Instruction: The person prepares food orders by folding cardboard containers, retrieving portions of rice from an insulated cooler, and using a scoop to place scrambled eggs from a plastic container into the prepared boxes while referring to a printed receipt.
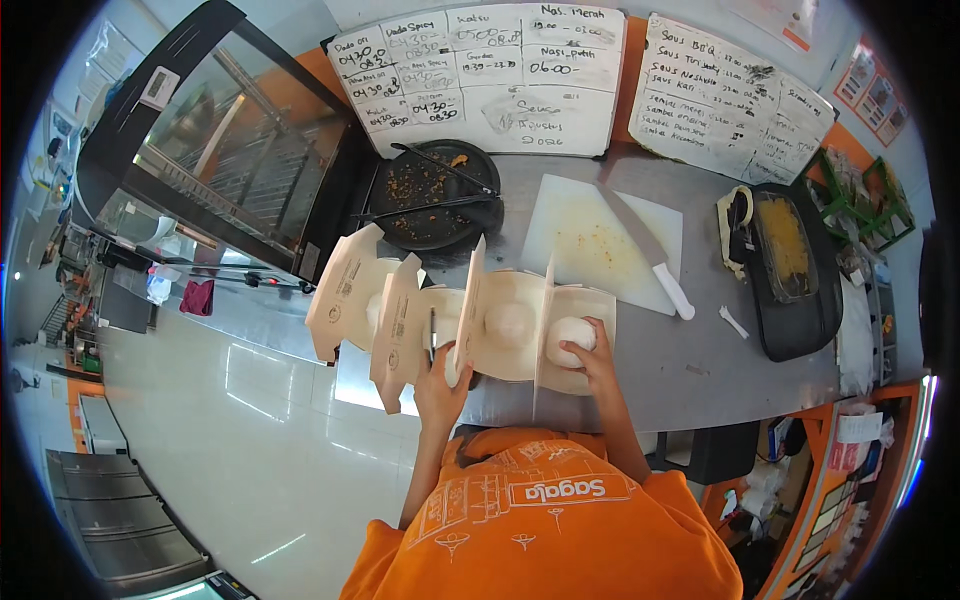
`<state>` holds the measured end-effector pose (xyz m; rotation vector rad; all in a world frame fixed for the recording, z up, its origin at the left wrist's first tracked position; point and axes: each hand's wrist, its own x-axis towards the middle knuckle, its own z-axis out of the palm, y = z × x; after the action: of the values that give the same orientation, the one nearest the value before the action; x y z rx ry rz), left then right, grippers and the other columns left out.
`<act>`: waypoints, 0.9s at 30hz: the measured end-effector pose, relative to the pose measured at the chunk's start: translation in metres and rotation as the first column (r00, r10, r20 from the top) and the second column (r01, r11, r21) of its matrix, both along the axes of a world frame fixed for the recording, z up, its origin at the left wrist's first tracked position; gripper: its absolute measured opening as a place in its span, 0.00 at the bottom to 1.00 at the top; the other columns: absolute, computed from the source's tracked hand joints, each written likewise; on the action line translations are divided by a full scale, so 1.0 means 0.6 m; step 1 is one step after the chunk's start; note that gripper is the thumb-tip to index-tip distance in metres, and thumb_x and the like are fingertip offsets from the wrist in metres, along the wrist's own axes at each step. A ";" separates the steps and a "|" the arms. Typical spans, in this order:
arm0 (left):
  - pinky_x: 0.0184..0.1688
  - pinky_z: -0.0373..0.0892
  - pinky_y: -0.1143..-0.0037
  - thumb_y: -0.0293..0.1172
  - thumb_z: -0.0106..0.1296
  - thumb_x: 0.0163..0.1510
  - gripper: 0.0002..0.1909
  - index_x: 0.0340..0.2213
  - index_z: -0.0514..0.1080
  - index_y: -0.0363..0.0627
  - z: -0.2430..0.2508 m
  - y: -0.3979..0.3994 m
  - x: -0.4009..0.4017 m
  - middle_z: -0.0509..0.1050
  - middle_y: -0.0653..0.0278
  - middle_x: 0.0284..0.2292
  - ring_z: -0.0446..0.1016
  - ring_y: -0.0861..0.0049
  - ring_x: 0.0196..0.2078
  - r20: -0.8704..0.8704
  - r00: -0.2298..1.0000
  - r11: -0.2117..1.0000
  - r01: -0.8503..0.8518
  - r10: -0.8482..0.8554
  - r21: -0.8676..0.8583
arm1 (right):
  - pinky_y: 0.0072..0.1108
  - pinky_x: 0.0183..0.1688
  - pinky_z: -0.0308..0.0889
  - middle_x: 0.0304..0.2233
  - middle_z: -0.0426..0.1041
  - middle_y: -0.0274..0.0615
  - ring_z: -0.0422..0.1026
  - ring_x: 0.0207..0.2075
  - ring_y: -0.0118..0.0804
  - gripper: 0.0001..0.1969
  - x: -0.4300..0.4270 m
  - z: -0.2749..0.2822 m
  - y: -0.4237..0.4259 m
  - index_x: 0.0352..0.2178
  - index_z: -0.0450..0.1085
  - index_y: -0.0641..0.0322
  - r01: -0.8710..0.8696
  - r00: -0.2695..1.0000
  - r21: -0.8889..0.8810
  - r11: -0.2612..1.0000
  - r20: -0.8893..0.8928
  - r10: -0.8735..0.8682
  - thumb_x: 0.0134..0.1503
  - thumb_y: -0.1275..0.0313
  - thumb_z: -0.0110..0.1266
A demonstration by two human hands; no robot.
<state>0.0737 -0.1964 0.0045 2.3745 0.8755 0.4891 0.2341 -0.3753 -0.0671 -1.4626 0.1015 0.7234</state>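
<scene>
Several open paper food boxes stand side by side along the front of the steel table, lids raised. In the rightmost box (606, 307) my right hand (597, 358) has its fingers around a white ball-shaped portion (572, 335), seemingly wrapped rice. My left hand (441, 394) grips another white portion (451, 365) at the front of a box (444, 304) left of centre; the raised lid beside it hides part of this. Between my hands, a third white portion (510, 324) sits in its box (491, 285). The leftmost box (341, 300) also holds something white, mostly hidden by a lid.
Behind the boxes lie a black round pan (427, 187) with crumbs and tongs (442, 204), and a white cutting board (570, 217) with a knife (646, 247). A glass display warmer (225, 142) stands left. At right, a black tray (780, 330) carries a container of yellow food (784, 244).
</scene>
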 end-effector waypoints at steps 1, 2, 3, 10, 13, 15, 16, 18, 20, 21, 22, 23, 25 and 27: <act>0.23 0.63 0.67 0.38 0.49 0.45 0.16 0.36 0.66 0.45 -0.004 0.004 0.003 0.64 0.56 0.25 0.67 0.60 0.24 -0.016 0.999 0.999 0.046 -0.046 0.028 | 0.28 0.26 0.69 0.38 0.62 0.42 0.65 0.40 0.43 0.30 0.005 -0.011 0.001 0.42 0.53 0.52 -0.004 1.000 0.001 1.000 0.006 0.004 0.38 0.74 0.59; 0.23 0.63 0.67 0.38 0.49 0.45 0.16 0.36 0.66 0.45 -0.005 0.004 0.002 0.64 0.56 0.25 0.67 0.60 0.24 -0.009 0.999 0.999 0.040 -0.040 0.030 | 0.27 0.30 0.68 0.38 0.63 0.44 0.64 0.40 0.46 0.30 0.013 -0.036 -0.001 0.43 0.53 0.53 -0.073 0.993 -0.070 0.995 0.092 0.079 0.37 0.72 0.59; 0.23 0.63 0.67 0.38 0.48 0.45 0.14 0.35 0.67 0.46 0.004 0.001 0.006 0.64 0.57 0.23 0.68 0.61 0.24 -0.062 0.996 0.998 0.060 -0.061 -0.003 | 0.27 0.34 0.66 0.38 0.63 0.46 0.64 0.40 0.48 0.31 0.022 -0.057 -0.003 0.43 0.53 0.55 -0.134 0.972 -0.146 0.980 0.174 0.159 0.37 0.70 0.60; 0.21 0.64 0.68 0.35 0.47 0.46 0.12 0.35 0.67 0.51 0.016 -0.001 -0.028 0.64 0.58 0.22 0.67 0.64 0.21 0.019 0.995 0.993 0.099 -0.098 -0.070 | 0.35 0.44 0.58 0.42 0.60 0.64 0.60 0.43 0.60 0.45 0.017 -0.051 0.002 0.50 0.43 0.71 -0.197 0.692 -0.860 0.470 0.218 0.689 0.39 0.54 0.55; 0.22 0.63 0.68 0.34 0.47 0.46 0.12 0.35 0.67 0.52 0.024 -0.002 -0.064 0.64 0.58 0.22 0.67 0.63 0.20 0.077 0.992 0.992 0.101 -0.095 -0.077 | 0.34 0.48 0.54 0.42 0.60 0.67 0.56 0.47 0.63 0.47 0.010 -0.031 0.002 0.50 0.42 0.80 -0.221 0.600 -0.909 0.353 0.159 0.784 0.38 0.53 0.54; 0.23 0.62 0.73 0.31 0.48 0.45 0.12 0.35 0.69 0.49 0.034 0.003 -0.094 0.63 0.58 0.21 0.66 0.68 0.22 0.112 0.990 0.985 0.105 -0.090 -0.135 | 0.32 0.49 0.54 0.42 0.59 0.69 0.54 0.49 0.62 0.45 0.014 -0.002 -0.003 0.48 0.46 0.79 -0.287 0.584 -0.865 0.412 0.183 0.791 0.39 0.54 0.54; 0.23 0.61 0.74 0.30 0.49 0.44 0.15 0.37 0.67 0.51 0.040 0.010 -0.109 0.63 0.58 0.22 0.65 0.68 0.22 0.080 0.991 0.981 0.122 -0.111 -0.148 | 0.32 0.49 0.54 0.43 0.58 0.67 0.55 0.49 0.60 0.42 0.016 0.016 -0.007 0.48 0.48 0.79 -0.236 0.581 -0.864 0.444 0.241 0.777 0.39 0.56 0.55; 0.24 0.62 0.75 0.28 0.49 0.44 0.17 0.39 0.65 0.50 0.052 0.031 -0.142 0.63 0.58 0.23 0.65 0.69 0.22 0.100 0.992 0.965 0.104 -0.082 -0.241 | 0.31 0.49 0.54 0.45 0.57 0.63 0.56 0.49 0.56 0.37 0.016 0.066 -0.005 0.47 0.51 0.75 -0.107 0.542 -0.852 0.512 0.382 0.749 0.41 0.61 0.55; 0.28 0.64 0.78 0.25 0.50 0.44 0.25 0.45 0.57 0.47 0.027 0.054 -0.187 0.65 0.59 0.28 0.63 0.75 0.23 0.278 0.961 0.895 0.137 -0.015 -0.424 | 0.31 0.48 0.55 0.46 0.58 0.57 0.58 0.48 0.52 0.29 0.005 0.122 0.006 0.46 0.54 0.71 0.049 0.486 -0.768 0.638 0.577 0.657 0.43 0.68 0.53; 0.28 0.64 0.78 0.25 0.50 0.44 0.25 0.45 0.57 0.47 0.019 0.068 -0.207 0.65 0.59 0.28 0.63 0.75 0.23 0.289 0.957 0.903 0.113 0.013 -0.415 | 0.31 0.48 0.55 0.46 0.59 0.53 0.59 0.47 0.49 0.26 -0.004 0.148 0.018 0.45 0.56 0.69 0.132 0.461 -0.683 0.718 0.684 0.565 0.44 0.71 0.52; 0.29 0.63 0.79 0.24 0.50 0.45 0.26 0.46 0.55 0.46 0.013 0.088 -0.225 0.65 0.59 0.28 0.63 0.77 0.24 0.341 0.939 0.909 0.098 0.051 -0.404 | 0.30 0.46 0.56 0.44 0.60 0.52 0.61 0.45 0.46 0.23 -0.024 0.193 0.038 0.44 0.57 0.68 0.167 0.454 -0.615 0.771 0.742 0.494 0.45 0.71 0.51; 0.30 0.63 0.80 0.24 0.50 0.46 0.27 0.47 0.53 0.44 0.012 0.108 -0.245 0.64 0.59 0.29 0.63 0.79 0.25 0.389 0.917 0.918 0.079 0.085 -0.388 | 0.29 0.45 0.57 0.43 0.61 0.51 0.62 0.43 0.44 0.21 -0.050 0.237 0.063 0.43 0.59 0.67 0.196 0.447 -0.537 0.821 0.794 0.412 0.46 0.72 0.50; 0.29 0.62 0.82 0.24 0.49 0.46 0.27 0.47 0.51 0.44 0.018 0.150 -0.297 0.63 0.62 0.27 0.61 0.82 0.25 0.393 0.910 0.899 0.055 0.134 -0.434 | 0.28 0.43 0.57 0.40 0.63 0.50 0.62 0.42 0.42 0.19 -0.111 0.291 0.119 0.40 0.60 0.68 0.235 0.408 -0.383 0.893 0.873 0.267 0.46 0.72 0.50; 0.26 0.60 0.84 0.24 0.49 0.46 0.27 0.47 0.51 0.43 0.029 0.187 -0.359 0.62 0.65 0.23 0.60 0.83 0.23 0.454 0.860 0.886 0.006 0.232 -0.463 | 0.27 0.42 0.58 0.38 0.64 0.50 0.63 0.41 0.40 0.17 -0.174 0.306 0.191 0.37 0.62 0.70 0.266 0.382 -0.234 0.935 0.916 0.121 0.46 0.71 0.49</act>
<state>-0.1417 -0.0840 0.0219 1.6606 0.7836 0.8091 0.1299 -0.2610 0.1167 -2.0153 -0.6264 -0.3359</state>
